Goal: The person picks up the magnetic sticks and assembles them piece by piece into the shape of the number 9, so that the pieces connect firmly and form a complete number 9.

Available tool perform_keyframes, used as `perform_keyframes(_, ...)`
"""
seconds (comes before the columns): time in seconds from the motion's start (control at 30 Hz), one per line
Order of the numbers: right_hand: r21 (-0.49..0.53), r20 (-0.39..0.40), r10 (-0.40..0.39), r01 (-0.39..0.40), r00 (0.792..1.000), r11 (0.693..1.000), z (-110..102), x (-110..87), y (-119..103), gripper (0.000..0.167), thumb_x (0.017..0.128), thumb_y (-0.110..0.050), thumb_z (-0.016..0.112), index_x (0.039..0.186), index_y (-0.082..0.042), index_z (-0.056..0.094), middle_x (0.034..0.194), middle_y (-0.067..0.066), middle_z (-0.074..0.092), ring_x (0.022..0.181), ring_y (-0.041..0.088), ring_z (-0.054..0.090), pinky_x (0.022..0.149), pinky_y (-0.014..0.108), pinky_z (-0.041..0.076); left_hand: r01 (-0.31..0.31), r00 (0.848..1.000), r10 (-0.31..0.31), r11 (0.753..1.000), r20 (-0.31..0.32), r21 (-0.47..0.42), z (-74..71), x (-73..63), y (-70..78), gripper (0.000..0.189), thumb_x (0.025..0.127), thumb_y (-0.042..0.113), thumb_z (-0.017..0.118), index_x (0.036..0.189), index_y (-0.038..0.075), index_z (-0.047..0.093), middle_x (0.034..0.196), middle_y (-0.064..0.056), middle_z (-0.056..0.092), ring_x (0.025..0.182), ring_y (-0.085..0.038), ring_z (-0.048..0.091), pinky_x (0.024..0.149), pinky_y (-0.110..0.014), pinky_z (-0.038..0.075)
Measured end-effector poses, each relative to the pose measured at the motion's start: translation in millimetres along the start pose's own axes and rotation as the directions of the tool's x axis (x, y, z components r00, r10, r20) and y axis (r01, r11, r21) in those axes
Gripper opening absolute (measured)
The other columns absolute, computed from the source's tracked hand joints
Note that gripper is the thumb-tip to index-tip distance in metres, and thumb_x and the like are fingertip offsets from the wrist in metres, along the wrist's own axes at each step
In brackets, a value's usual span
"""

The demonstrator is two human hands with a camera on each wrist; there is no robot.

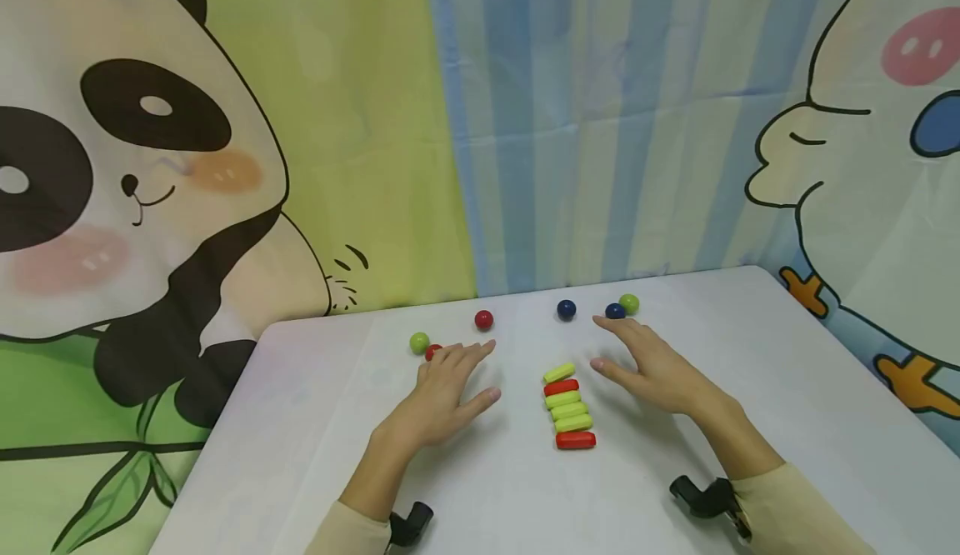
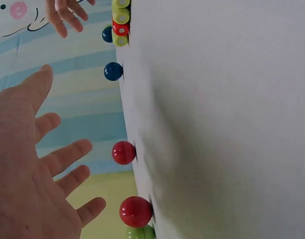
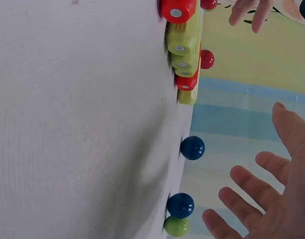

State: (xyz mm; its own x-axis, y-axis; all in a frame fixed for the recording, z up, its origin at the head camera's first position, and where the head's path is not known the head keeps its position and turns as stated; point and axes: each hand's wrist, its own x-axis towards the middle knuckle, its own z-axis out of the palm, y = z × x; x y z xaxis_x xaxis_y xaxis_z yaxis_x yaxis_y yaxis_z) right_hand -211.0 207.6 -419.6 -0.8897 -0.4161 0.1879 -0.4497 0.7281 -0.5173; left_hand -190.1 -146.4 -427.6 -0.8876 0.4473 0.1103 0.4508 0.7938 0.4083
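My left hand (image 1: 442,401) hovers over the white table with fingers spread, holding nothing. Just beyond its fingertips in the head view are a red ball (image 1: 433,352) and a green ball (image 1: 419,342), with another red ball (image 1: 483,320) farther back. My right hand (image 1: 660,367) is also raised and empty, its fingers apart. Near those fingertips sit a dark blue ball (image 1: 615,311) and a green ball (image 1: 629,303); a second blue ball (image 1: 566,310) lies to their left. Between the hands, short yellow-green sticks (image 1: 569,410) and red sticks (image 1: 575,440) form a column.
The white table (image 1: 300,422) ends at a back edge just behind the balls. A printed curtain (image 1: 360,122) with a panda and blue stripes hangs behind it. Black wrist mounts (image 1: 705,498) sit at both sleeves.
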Motion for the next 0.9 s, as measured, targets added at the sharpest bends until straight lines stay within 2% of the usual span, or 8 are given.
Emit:
perform_keyframes(0.1,0.035,0.015,-0.003,0.003,1.0,0.999,3.6,2.7,0.1,0.07,0.102,-0.049,0.06,0.157,-0.013,0.039,0.156,0.016,0.043,0.139,0.042,0.045,0.108,0.066,0.04,-0.003,1.0,0.004,1.0,0.009,-0.028,2.9,-0.9,-2.9,0.071,0.101,0.056,0.057,0.162,0.03,0.031,0.16,-0.003,0.042,0.149,-0.03,0.033,0.116,-0.065,0.026)
perform_keyframes(0.23,0.099,0.024,0.016,-0.018,1.0,0.995,6.2,5.9,3.9,0.067,0.103,-0.046,0.06,0.157,-0.015,0.038,0.154,0.015,0.043,0.133,0.04,0.052,0.103,0.063,0.047,0.013,1.0,-0.01,0.993,0.024,-0.115,7.3,4.4,-2.8,0.072,0.101,0.057,0.056,0.162,0.03,0.029,0.16,0.0,0.04,0.147,-0.023,0.038,0.119,-0.055,0.032)
perform_keyframes(0.3,0.129,0.032,0.024,-0.028,0.999,0.991,8.7,7.3,6.4,0.067,0.103,-0.045,0.06,0.158,-0.015,0.037,0.154,0.016,0.043,0.132,0.041,0.053,0.102,0.061,0.048,0.035,0.999,-0.028,0.986,0.044,-0.163,9.0,7.7,-1.0,0.073,0.1,0.059,0.056,0.162,0.034,0.028,0.16,0.003,0.039,0.143,-0.02,0.044,0.117,-0.05,0.037)
perform_keyframes(0.43,0.169,0.051,0.015,-0.023,0.999,0.985,17.0,10.1,10.5,0.066,0.104,-0.044,0.059,0.157,-0.012,0.037,0.155,0.018,0.042,0.13,0.041,0.055,0.102,0.058,0.05,0.045,0.996,-0.026,0.972,0.084,-0.229,14.1,13.6,0.6,0.073,0.1,0.059,0.055,0.163,0.033,0.027,0.159,0.002,0.041,0.131,-0.019,0.055,0.113,-0.046,0.043)
perform_keyframes(0.63,0.206,0.055,0.013,-0.024,0.998,0.978,23.9,15.3,10.4,0.061,0.104,-0.041,0.06,0.155,-0.012,0.041,0.152,0.018,0.048,0.118,0.034,0.063,0.098,0.053,0.053,0.032,0.994,-0.005,0.968,0.11,-0.247,20.5,20.7,2.8,0.07,0.102,0.059,0.052,0.162,0.03,0.03,0.16,0.006,0.041,0.132,-0.019,0.055,0.115,-0.045,0.041)
perform_keyframes(0.73,0.217,0.053,0.024,-0.035,0.998,0.975,25.6,19.0,8.2,0.059,0.104,-0.041,0.06,0.153,-0.012,0.043,0.149,0.018,0.053,0.113,0.031,0.064,0.096,0.052,0.054,0.024,0.995,0.002,0.97,0.104,-0.243,21.0,23.7,3.1,0.068,0.102,0.056,0.052,0.161,0.029,0.031,0.159,0.004,0.044,0.135,-0.02,0.054,0.115,-0.045,0.04)
perform_keyframes(0.9,0.224,0.068,0.04,-0.055,0.997,0.973,26.7,20.1,7.7,0.059,0.104,-0.042,0.059,0.152,-0.01,0.044,0.146,0.019,0.055,0.115,0.032,0.063,0.098,0.054,0.053,0.021,0.995,0.002,0.973,0.101,-0.228,24.8,29.7,7.6,0.065,0.103,0.053,0.053,0.16,0.028,0.035,0.153,0.001,0.052,0.139,-0.018,0.048,0.116,-0.045,0.038)
